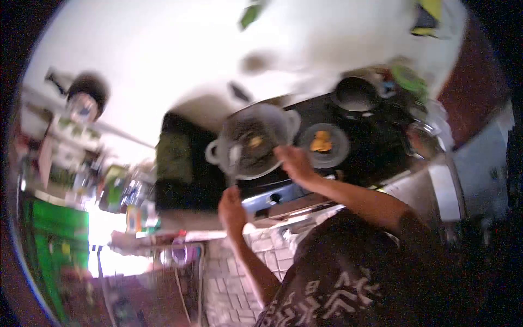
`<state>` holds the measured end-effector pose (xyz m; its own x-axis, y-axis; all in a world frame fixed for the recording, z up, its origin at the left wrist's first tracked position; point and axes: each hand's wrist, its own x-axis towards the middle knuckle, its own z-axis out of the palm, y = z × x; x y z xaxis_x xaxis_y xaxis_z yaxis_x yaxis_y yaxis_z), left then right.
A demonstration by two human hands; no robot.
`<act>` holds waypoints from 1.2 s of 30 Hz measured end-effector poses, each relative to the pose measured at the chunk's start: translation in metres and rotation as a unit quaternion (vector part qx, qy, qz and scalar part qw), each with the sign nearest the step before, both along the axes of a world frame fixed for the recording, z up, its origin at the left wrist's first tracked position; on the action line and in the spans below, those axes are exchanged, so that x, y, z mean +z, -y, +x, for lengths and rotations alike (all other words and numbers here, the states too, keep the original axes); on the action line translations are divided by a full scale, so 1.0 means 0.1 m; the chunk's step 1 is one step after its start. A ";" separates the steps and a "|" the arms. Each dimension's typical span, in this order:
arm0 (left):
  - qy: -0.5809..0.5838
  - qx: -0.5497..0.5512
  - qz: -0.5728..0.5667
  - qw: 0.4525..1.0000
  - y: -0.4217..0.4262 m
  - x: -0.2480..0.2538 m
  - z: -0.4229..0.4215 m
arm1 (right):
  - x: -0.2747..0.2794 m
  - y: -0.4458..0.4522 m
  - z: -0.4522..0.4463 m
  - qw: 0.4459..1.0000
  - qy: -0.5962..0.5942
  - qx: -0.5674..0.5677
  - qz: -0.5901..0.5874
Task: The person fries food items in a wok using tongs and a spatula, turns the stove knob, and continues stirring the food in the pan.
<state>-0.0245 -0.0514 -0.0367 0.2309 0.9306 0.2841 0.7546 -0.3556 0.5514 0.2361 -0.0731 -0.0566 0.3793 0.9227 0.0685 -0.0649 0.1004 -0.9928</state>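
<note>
A large two-handled metal pan (250, 117) sits on the stove, with a small yellowish piece (254, 143) inside it. My left hand (232, 210) is closed at the pan's front, around the handle of a utensil (235, 163) that reaches up into the pan; its exact shape is blurred. Over the pan's right rim, my right hand (293, 163) is closed too, and what it holds is too blurred to name. Just right of the pan, a grey plate (339, 143) bears orange-brown food (321, 141).
Behind the plate stands a dark round pan (356, 94), near a green item (407, 79). The stove's front panel with a knob (275, 198) faces me. Bottles and jars (117, 188) crowd the left. Below are a metal-framed rack and a brick-patterned floor (234, 283).
</note>
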 end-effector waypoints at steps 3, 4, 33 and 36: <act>0.055 0.075 -0.136 0.986 0.14 0.43 0.22 | 0.00 0.09 0.03 1.000 -0.007 -0.003 -0.028; 0.071 0.095 -0.149 0.982 0.15 0.49 0.25 | 0.05 0.10 0.04 1.000 -0.019 0.007 -0.018; 0.280 0.197 -0.121 0.932 -0.11 0.70 0.95 | 0.20 0.71 0.47 0.995 0.020 0.039 -0.093; 0.268 0.175 -0.102 0.942 -0.18 0.66 0.86 | 0.23 0.67 0.42 0.996 -0.008 0.023 -0.088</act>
